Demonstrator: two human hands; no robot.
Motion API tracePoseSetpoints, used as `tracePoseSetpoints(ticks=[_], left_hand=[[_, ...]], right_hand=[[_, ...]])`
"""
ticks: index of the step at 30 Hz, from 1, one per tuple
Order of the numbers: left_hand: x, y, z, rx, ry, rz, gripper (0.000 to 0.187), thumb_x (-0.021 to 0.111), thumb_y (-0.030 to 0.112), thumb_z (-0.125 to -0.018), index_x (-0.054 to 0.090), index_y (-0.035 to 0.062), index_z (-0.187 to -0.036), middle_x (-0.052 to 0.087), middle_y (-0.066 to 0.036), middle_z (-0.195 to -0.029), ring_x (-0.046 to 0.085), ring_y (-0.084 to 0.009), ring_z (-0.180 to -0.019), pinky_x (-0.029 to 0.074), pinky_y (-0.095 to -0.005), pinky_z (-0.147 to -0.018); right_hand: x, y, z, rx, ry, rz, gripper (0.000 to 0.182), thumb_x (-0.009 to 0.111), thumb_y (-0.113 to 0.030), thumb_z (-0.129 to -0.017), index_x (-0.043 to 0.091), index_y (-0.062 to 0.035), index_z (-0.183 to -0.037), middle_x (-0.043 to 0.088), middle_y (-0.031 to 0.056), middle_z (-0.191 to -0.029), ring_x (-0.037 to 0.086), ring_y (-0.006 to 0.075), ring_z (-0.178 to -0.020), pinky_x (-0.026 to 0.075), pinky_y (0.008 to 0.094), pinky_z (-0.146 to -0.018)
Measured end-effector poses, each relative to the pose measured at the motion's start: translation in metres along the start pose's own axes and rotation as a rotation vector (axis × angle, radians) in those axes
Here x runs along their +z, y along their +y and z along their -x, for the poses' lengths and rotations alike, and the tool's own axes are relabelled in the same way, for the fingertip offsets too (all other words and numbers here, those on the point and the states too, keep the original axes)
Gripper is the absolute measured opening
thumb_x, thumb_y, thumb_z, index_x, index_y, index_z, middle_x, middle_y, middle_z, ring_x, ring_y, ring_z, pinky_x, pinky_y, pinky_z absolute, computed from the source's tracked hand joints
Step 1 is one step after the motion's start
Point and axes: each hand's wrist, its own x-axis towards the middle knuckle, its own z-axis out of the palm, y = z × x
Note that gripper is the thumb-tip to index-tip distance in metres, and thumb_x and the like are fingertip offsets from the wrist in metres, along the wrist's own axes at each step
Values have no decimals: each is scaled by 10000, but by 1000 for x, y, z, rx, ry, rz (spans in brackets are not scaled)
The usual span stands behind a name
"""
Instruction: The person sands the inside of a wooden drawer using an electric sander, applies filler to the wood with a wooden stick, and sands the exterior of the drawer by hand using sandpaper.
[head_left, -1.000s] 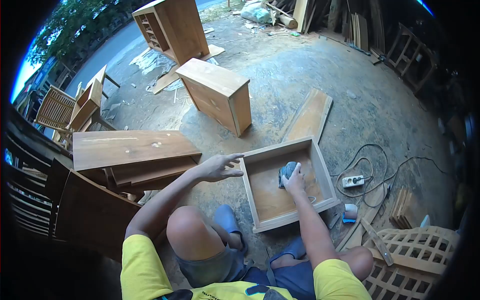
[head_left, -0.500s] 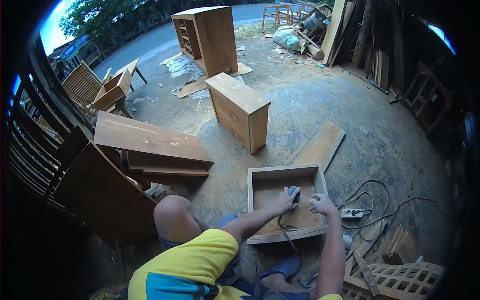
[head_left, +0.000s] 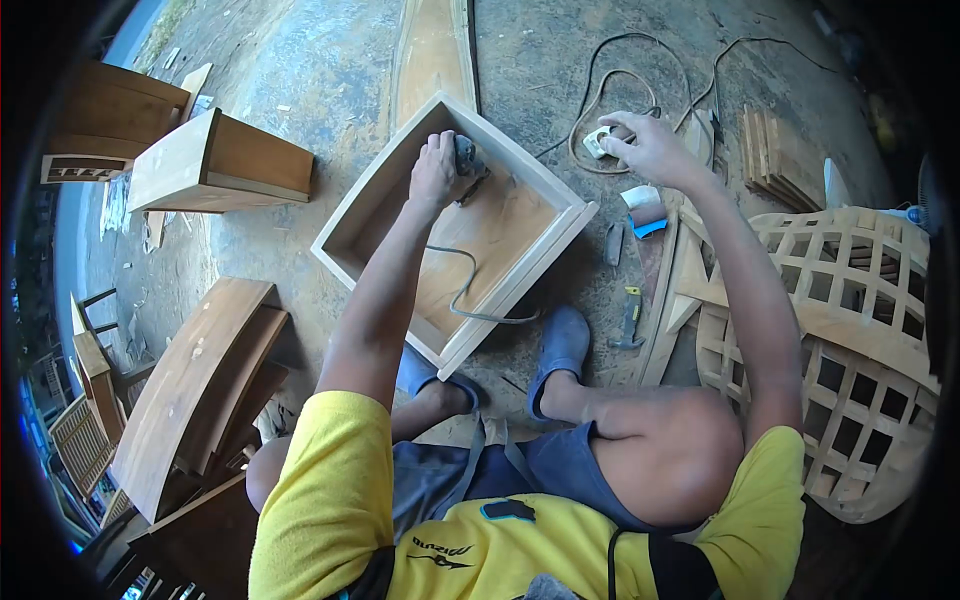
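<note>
My left hand (head_left: pixel 437 172) is closed around a dark power tool (head_left: pixel 466 160) inside a wooden drawer-like box (head_left: pixel 520 262), near its upper corner. The tool's cord (head_left: pixel 470 285) loops over the box's bottom panel. Outside the box, my right hand (head_left: pixel 650 150) is raised with thumb and fingers apart and curved. It overlaps a white power socket (head_left: pixel 597 143) in the view. Between it and my knee lie a piece of sandpaper with a blue part (head_left: pixel 645 208) and a hammer (head_left: pixel 631 318) with a yellow mark.
A long board (head_left: pixel 435 60) lies beyond the box. Coiled cables (head_left: pixel 590 95) and stacked wood pieces (head_left: pixel 775 160) are at the upper right. A lattice wooden piece (head_left: pixel 840 330) stands on the right. Cabinet parts (head_left: pixel 195 370) and a small cabinet (head_left: pixel 230 160) are on the left.
The view has tilted down and turned. My right hand has moved from over the box's side wall to outside it, near the socket. My left hand still holds the tool, nearer the far corner.
</note>
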Motion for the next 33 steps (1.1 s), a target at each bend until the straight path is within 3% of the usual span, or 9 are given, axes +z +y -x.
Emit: tracePoseSetpoints(ticks=[2, 6, 14, 17, 19, 20, 23, 28, 33], left_hand=[[3, -3, -16, 16, 9, -23, 763, 847, 338, -789, 478, 33, -1382, 568, -200, -1236, 623, -392, -1148, 562, -496, -970], [5, -6, -35, 28, 13, -8, 721, 838, 355, -792, 499, 43, -1346, 569, -203, -1224, 616, -397, -1161, 557, -507, -973], [4, -3, -37, -44, -30, -49, 749, 855, 429, -791, 491, 38, -1316, 568, -212, -1233, 615, -408, -1161, 567, -524, -970], [10, 17, -22, -3, -26, -7, 776, 865, 332, -758, 484, 30, -1362, 575, -211, -1209, 617, -421, -1128, 554, -531, -959], [17, 33, -10, 24, -68, -11, 771, 856, 332, -768, 479, 23, -1366, 559, -208, -1228, 604, -418, -1149, 562, -531, -960], [19, 38, -3, 42, -95, -12, 768, 852, 330, -771, 478, 23, -1367, 553, -206, -1236, 599, -417, -1158, 565, -532, -960], [14, 43, 2, 70, -113, -8, 731, 849, 376, -794, 493, 14, -1321, 557, -209, -1219, 604, -414, -1139, 569, -530, -945], [8, 17, -25, 40, 27, -58, 684, 848, 395, -814, 511, 2, -1262, 568, -214, -1199, 615, -417, -1106, 565, -532, -917], [-1, 19, 12, 38, -38, 2, 729, 866, 331, -788, 493, 22, -1332, 561, -211, -1210, 607, -425, -1114, 559, -535, -923]], right_hand=[[27, 13, 11, 145, 20, -296, 486, 696, -236, -986, 632, -8, -1410, 775, 145, -1023, 747, 208, -847, 574, 366, -830], [51, 29, 25, 252, 50, -456, 471, 692, -230, -1004, 629, 22, -1397, 763, 138, -1026, 734, 179, -834, 584, 340, -789], [85, 64, 25, 252, 94, -423, 494, 710, -278, -996, 636, 15, -1387, 768, 157, -1065, 732, 185, -819, 587, 339, -783], [110, 64, 22, 191, 130, -315, 505, 709, -317, -996, 641, 4, -1380, 761, 184, -1157, 753, 227, -899, 589, 372, -836], [128, 64, 19, 194, 257, -147, 517, 683, -369, -1011, 643, -1, -1373, 725, 224, -1275, 744, 335, -1061, 576, 442, -932], [137, 63, 18, 190, 264, -145, 517, 683, -369, -1011, 643, -1, -1373, 725, 224, -1275, 744, 335, -1061, 576, 442, -932], [158, 49, 25, 67, 246, -182, 561, 627, -409, -1041, 608, 24, -1396, 666, 298, -1342, 657, 468, -1220, 526, 524, -1031], [175, 35, 30, 20, 188, -201, 535, 609, -347, -1052, 578, 46, -1414, 675, 328, -1285, 652, 485, -1208, 514, 526, -1054], [180, 36, 32, -42, 250, -212, 521, 608, -301, -1045, 564, 40, -1436, 694, 320, -1247, 669, 488, -1171, 525, 533, -1035]])
